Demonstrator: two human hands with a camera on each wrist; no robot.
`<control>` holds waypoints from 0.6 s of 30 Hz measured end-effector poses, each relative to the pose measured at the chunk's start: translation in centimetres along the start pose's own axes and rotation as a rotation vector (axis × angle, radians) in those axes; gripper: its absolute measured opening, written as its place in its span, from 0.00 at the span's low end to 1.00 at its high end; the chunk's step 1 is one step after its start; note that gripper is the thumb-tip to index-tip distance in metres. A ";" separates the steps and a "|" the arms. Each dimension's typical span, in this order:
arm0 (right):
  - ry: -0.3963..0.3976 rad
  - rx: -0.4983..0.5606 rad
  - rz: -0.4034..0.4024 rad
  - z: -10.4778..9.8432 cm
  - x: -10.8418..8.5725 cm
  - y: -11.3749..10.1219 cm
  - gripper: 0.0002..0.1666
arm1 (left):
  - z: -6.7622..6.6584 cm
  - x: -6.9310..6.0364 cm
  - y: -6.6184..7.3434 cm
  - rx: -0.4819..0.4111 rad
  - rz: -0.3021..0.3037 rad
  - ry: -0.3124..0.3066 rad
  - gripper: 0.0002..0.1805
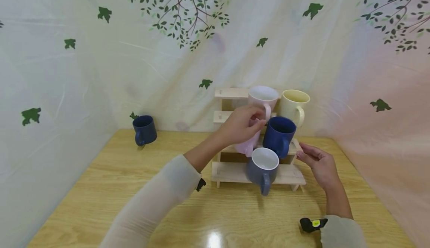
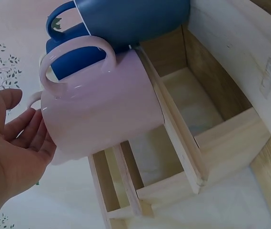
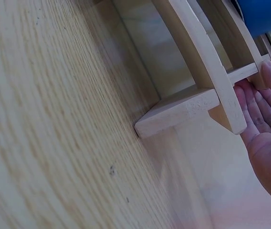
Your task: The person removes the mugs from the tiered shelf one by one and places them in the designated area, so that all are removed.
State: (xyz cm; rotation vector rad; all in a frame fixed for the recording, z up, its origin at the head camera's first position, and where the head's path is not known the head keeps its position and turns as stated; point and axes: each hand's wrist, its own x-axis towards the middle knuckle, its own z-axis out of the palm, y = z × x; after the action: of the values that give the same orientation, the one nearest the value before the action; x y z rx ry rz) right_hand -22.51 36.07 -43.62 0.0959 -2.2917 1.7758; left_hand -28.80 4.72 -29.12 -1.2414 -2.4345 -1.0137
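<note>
A stepped wooden shelf carries several mugs. My left hand is by the handle of the pale pink mug high on the shelf; in the left wrist view, its thumb stands apart from its fingers, near that handle. A pink mug below it is partly hidden by the hand in the head view. Beside that stands a dark blue mug, and a grey-blue mug sits on the lowest step. At the shelf's right end, my right hand pinches a board, thumb above and fingers beneath.
A yellow mug stands at the shelf's upper right. Another dark blue mug is on the wooden table at the back left. A patterned curtain hangs behind the table.
</note>
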 end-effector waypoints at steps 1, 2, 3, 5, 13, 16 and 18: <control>0.000 -0.001 0.001 0.0 0.0 0.0 0.32 | 0.1 0.1 0.0 -0.007 -0.010 -0.001 0.15; 0.000 0.001 0.001 0.0 0.0 0.0 0.32 | 0.2 0.2 0.1 -0.016 -0.019 0.001 0.15; -0.001 0.008 0.002 0.0 0.0 0.0 0.32 | 0.2 0.3 0.1 -0.029 -0.028 0.003 0.15; -0.002 0.014 0.002 0.0 0.0 0.0 0.32 | 0.3 0.5 0.0 -0.056 -0.045 0.006 0.15; 0.001 0.022 0.002 0.1 0.1 0.2 0.31 | 0.7 1.0 0.1 -0.161 -0.100 0.028 0.13; 0.003 0.023 0.002 0.0 0.0 0.1 0.31 | 0.8 1.1 0.2 -0.218 -0.156 0.043 0.14; 0.004 0.018 0.002 0.0 0.0 0.1 0.31 | 0.9 1.0 0.4 -0.267 -0.203 0.053 0.15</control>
State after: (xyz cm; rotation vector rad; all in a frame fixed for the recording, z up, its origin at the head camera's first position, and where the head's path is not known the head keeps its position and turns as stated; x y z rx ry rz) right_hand -22.55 36.10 -43.73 0.0931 -2.2747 1.7958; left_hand -29.05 6.12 -29.09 -1.0377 -2.4834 -1.4482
